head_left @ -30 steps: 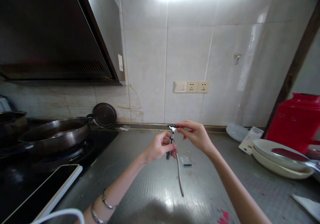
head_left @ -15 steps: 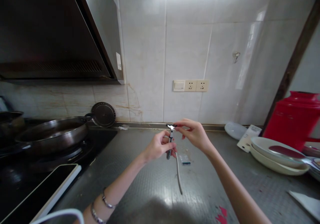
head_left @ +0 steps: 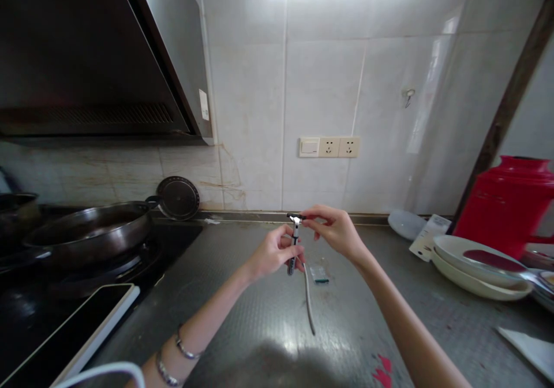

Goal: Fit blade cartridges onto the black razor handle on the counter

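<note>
A small razor-like tool (head_left: 295,241) with a silver and black handle and a dark crosswise head stands upright above the metal counter (head_left: 242,330). My left hand (head_left: 277,252) is closed around its handle. At the top, the fingertips of my right hand (head_left: 331,227) pinch the right end of the head. A thin grey cable or cord (head_left: 309,304) hangs down beside the handle from near my left fingers; where its upper end goes is hidden. Beyond the hands, a small clear packet (head_left: 319,273) with a dark green edge lies on the counter.
At left are a steel pan (head_left: 93,231) on the black stove, a round dark disc (head_left: 178,198) against the wall and a white-edged device (head_left: 73,336). Plates (head_left: 480,278), a white card (head_left: 430,238) and a red jug (head_left: 504,209) stand right. Red scraps (head_left: 383,372) lie near the front.
The view has shifted very slightly. Both hands keep the same hold on the tool, with no other visible movement.
</note>
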Demonstrator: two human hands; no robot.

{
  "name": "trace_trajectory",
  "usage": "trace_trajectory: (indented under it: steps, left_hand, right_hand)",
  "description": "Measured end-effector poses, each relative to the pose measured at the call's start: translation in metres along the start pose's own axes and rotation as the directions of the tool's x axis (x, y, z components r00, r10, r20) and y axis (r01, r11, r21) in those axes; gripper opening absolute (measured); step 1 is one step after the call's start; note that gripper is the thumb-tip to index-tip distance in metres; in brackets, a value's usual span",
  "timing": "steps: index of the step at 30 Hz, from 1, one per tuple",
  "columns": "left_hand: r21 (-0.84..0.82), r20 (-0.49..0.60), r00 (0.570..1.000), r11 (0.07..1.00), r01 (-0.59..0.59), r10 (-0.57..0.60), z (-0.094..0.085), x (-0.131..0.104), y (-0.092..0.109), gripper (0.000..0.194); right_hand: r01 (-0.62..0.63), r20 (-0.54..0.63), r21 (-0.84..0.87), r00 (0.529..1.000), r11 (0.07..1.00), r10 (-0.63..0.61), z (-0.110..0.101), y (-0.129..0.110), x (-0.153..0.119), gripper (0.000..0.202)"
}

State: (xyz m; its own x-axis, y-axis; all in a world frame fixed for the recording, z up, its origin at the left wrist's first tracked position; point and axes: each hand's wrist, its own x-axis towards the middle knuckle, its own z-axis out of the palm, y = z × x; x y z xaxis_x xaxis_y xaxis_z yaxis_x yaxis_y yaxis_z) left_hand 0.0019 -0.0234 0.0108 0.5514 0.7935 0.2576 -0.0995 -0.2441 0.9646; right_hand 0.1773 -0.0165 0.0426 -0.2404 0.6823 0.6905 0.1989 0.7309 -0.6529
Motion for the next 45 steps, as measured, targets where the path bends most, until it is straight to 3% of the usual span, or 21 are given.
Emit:
trace_trajectory:
  steps: [10, 32, 45]
  left_hand:
    - [0.008, 0.003, 1.0, 1.0, 0.014, -0.014, 0.0, 0.0, 0.002, 0.033]
    - [-0.032, -0.159, 0.987, 0.999, -0.016, 0.01, 0.012, 0.005, -0.012, 0.033]
    - [-0.048, -0.229, 0.973, 0.999, -0.022, 0.01, 0.019, 0.005, -0.017, 0.033]
  right_hand:
    - [-0.044, -0.016, 0.041, 0.999, 0.998, 0.045, -0.001, 0.005, 0.0, 0.016]
    - [-0.108, -0.017, 0.12, 0.994, 0.987, 0.111, 0.0, 0.006, 0.001, 0.018]
    - [-0.086, 0.009, 0.112, 0.996, 0.99, 0.085, 0.0, 0.011, 0.001, 0.017]
